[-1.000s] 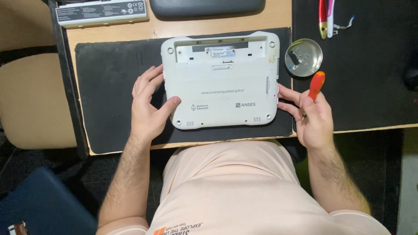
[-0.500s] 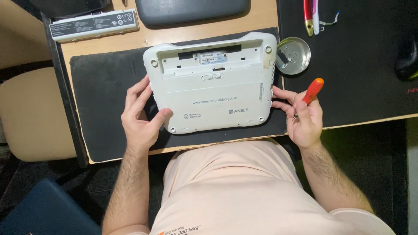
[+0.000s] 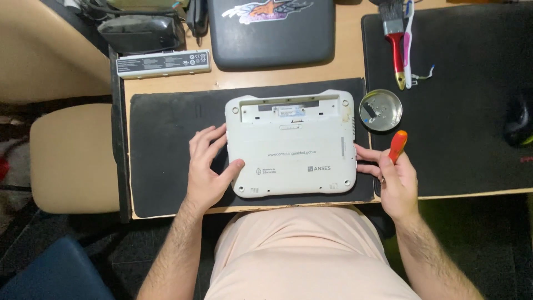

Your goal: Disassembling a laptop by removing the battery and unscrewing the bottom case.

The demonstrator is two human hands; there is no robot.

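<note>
- The white laptop (image 3: 291, 145) lies upside down on a black mat (image 3: 166, 150) in the middle of the wooden desk (image 3: 344, 66). Its bottom side faces up.
- The left hand (image 3: 206, 169) rests flat and open on the mat at the laptop's left edge. The thumb touches the laptop's lower left corner. The fingers are spread and hold nothing.
- The right hand (image 3: 395, 180) is curled around a screwdriver (image 3: 396, 146) with an orange handle. Two fingers stretch out and touch the laptop's right edge.
- A small round metal dish (image 3: 380, 110) sits just beside the laptop's top right corner.
- A brush with a red handle (image 3: 395, 39) lies on another black mat (image 3: 472, 100) to the right.
- A long grey battery pack (image 3: 163, 63) lies on the desk, up and to the left of the laptop.
- A dark closed laptop (image 3: 272, 30) with a sticker sits at the top of the desk.
- A tan chair seat (image 3: 72, 158) stands left of the desk.
</note>
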